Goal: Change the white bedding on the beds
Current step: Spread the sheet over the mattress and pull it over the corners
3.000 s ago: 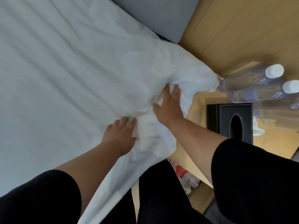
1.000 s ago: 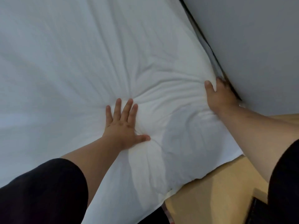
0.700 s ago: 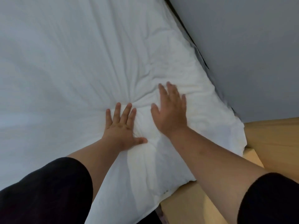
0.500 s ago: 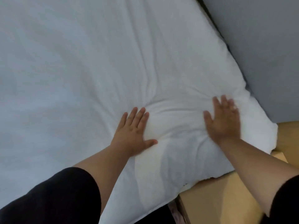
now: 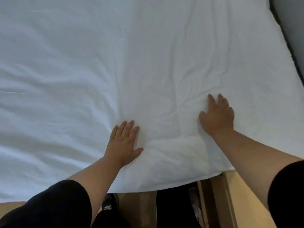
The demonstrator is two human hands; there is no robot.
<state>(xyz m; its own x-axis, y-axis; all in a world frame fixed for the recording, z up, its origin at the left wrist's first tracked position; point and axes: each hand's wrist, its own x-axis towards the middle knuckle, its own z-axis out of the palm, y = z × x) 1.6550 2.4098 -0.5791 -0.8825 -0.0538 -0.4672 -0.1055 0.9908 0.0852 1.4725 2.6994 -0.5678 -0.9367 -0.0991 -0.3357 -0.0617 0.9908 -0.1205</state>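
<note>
A white sheet [image 5: 131,63] covers nearly the whole frame, spread flat over the bed. Its near edge runs roughly left to right across the lower part of the frame, and its right edge slants from the upper right corner down toward the lower right. Creases fan out across the cloth from the lower middle toward the top and the left.

The left hand [image 5: 122,143] lies palm down on the sheet in the lower middle of the frame, fingers [image 5: 125,127] straight and close together, pointing up the frame, thumb spread to the right. It holds nothing; it presses flat on the cloth. The right hand [image 5: 217,116] rests on the sheet to the right and a little higher, slightly blurred, fingers loosely extended toward the top of the frame with nothing gripped. The two hands are well apart, with wrinkled cloth between them.

A grey surface [image 5: 292,22] borders the sheet at the upper right. Below the near edge, wooden furniture [image 5: 230,203] shows at the lower right. Both forearms end in black sleeves [image 5: 57,206]. No writing is legible anywhere.
</note>
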